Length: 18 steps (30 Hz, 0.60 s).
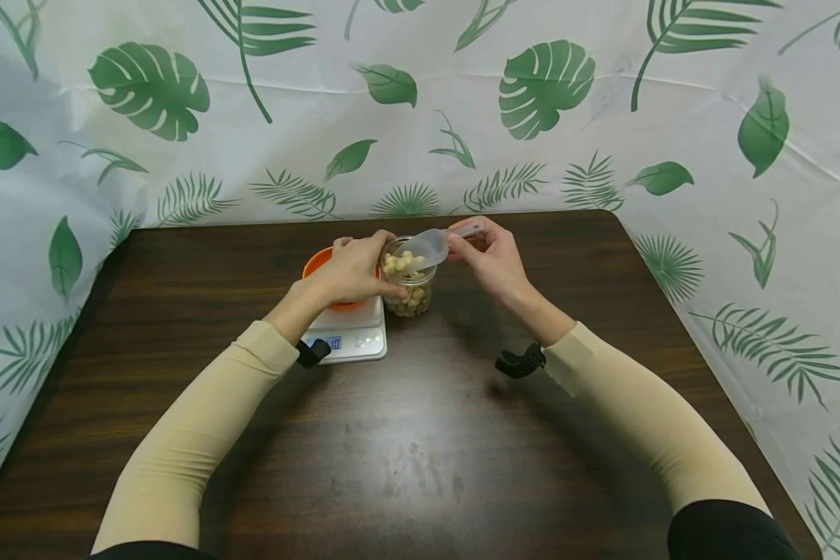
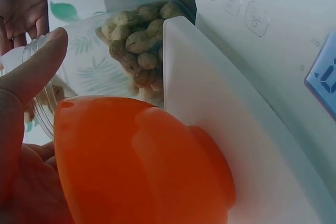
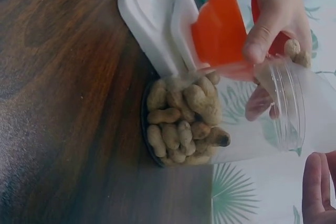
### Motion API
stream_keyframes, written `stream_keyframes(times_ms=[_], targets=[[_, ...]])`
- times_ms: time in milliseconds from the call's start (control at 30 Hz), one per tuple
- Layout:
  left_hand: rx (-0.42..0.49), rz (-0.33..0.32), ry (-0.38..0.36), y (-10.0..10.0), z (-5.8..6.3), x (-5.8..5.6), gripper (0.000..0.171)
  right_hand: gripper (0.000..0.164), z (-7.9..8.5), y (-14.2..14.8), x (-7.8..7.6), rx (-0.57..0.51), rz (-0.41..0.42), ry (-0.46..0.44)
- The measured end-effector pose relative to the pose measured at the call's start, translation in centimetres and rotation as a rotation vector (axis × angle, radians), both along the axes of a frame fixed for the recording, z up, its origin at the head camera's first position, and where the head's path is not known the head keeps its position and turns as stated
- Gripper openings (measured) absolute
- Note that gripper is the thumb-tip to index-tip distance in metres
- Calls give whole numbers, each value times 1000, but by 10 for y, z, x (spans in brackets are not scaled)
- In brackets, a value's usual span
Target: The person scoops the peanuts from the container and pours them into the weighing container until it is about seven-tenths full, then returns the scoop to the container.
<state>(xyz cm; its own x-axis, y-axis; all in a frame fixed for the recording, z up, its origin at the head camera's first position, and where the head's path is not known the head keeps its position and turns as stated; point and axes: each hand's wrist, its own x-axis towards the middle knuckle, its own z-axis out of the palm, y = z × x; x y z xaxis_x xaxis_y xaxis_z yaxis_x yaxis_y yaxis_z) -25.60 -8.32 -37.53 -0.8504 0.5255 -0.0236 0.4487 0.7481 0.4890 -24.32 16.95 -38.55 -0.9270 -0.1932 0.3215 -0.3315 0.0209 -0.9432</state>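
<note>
A clear jar (image 3: pixel 244 137) stands on the table with unshelled peanuts (image 3: pixel 184 129) in its lower part. My left hand (image 1: pixel 353 268) holds the jar near its mouth, thumb on the near side and fingers round the far side. In my right hand (image 1: pixel 490 257) is the handle of a translucent white scoop (image 1: pixel 430 247), pinched between thumb and fingers. The scoop's bowl tilts at the jar's mouth, with several peanuts (image 1: pixel 400 263) by it. Beside the jar, an orange bowl (image 2: pixel 142 166) sits on a white kitchen scale (image 1: pixel 357 346), partly hidden by my left hand.
The dark wooden table (image 1: pixel 406 451) reaches toward me and to both sides. Behind it hangs a white cloth (image 1: pixel 434 101) printed with green leaves. The scale's lit display (image 1: pixel 333 342) faces me, its digits hard to read.
</note>
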Motion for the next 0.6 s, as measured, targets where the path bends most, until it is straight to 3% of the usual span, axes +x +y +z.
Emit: stream_keyframes(times_ms=[300, 600], targets=[[-1, -6, 4, -1, 1, 0, 93, 21, 2, -2, -1, 58, 13, 17], [3, -9, -5, -1, 0, 0, 95, 20, -2, 1, 3, -13, 5, 34]])
